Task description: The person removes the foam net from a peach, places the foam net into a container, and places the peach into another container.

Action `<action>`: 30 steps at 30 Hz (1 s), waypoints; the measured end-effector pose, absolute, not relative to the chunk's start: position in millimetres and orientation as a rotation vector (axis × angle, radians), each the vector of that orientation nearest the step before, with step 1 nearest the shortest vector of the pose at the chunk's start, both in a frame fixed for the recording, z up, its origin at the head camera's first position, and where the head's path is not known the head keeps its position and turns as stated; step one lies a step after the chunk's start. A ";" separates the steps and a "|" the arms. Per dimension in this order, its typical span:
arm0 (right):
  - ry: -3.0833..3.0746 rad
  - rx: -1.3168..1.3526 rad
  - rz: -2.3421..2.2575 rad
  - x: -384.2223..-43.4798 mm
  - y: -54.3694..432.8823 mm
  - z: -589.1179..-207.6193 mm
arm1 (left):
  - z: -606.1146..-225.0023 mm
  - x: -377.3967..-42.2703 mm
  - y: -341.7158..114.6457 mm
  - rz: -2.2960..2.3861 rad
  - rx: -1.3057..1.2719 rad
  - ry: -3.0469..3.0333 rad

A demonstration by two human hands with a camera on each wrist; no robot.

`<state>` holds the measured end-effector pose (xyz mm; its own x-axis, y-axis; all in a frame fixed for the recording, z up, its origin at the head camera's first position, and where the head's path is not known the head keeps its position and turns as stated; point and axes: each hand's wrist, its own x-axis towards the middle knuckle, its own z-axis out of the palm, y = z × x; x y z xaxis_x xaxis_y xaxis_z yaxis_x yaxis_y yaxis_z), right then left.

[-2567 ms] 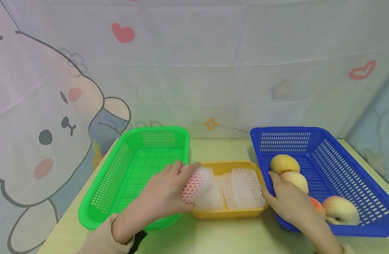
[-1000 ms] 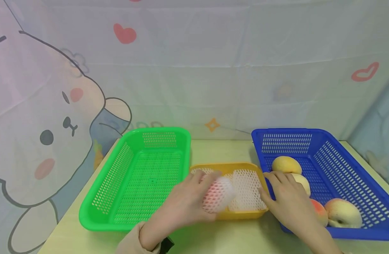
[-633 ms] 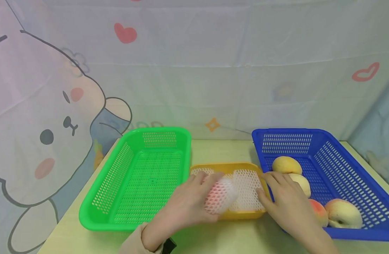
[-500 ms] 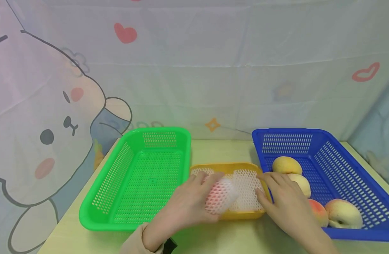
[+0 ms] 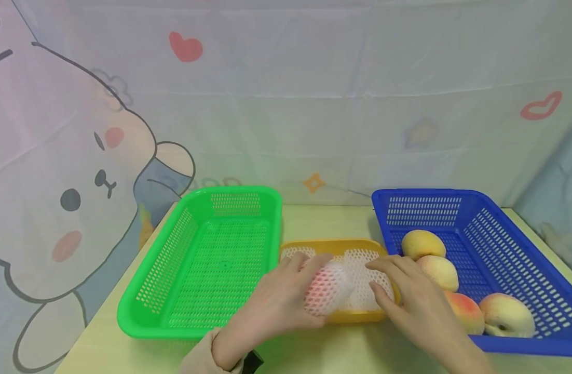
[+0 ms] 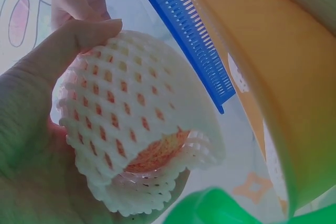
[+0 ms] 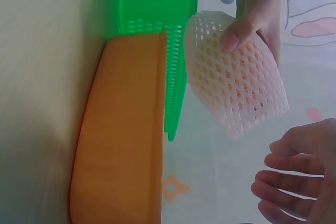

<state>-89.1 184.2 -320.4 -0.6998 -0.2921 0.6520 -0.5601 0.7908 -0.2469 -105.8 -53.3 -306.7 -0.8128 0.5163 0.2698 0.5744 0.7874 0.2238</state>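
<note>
My left hand (image 5: 286, 293) grips a peach (image 6: 157, 153) wrapped in a white foam net sleeve (image 5: 327, 288), held over the front of a yellow basket (image 5: 356, 316). Reddish peach skin shows through the mesh and at the sleeve's open end in the left wrist view. Just to the right, my right hand (image 5: 412, 301) hovers with relaxed, slightly bent fingers and nothing in them; the right wrist view shows a gap between it and the sleeve. Inside the yellow basket lie flat white foam nets (image 5: 363, 267), partly covered by the hands.
To the left stands a green basket (image 5: 127, 311) with nothing in it. A blue basket (image 5: 529, 345) on the right holds several peaches, among them a yellowish one (image 5: 423, 244) and a paler one (image 5: 507, 314). A printed cloth (image 5: 286, 104) hangs behind the table.
My left hand has carried the sleeved peach rightward over the yellow basket. My right hand has drifted left, from the blue basket's edge toward the peach.
</note>
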 end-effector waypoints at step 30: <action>-2.187 0.912 0.609 -91.4 175.8 -331.6 | -309.3 -105.4 -45.9 -0.576 -0.891 -2.859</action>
<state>-91.4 175.8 -331.6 -0.5222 -0.4293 0.7369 -0.7485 0.6448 -0.1548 -105.4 -45.9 -309.3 -0.8252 0.5295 0.1967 0.5644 0.7582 0.3265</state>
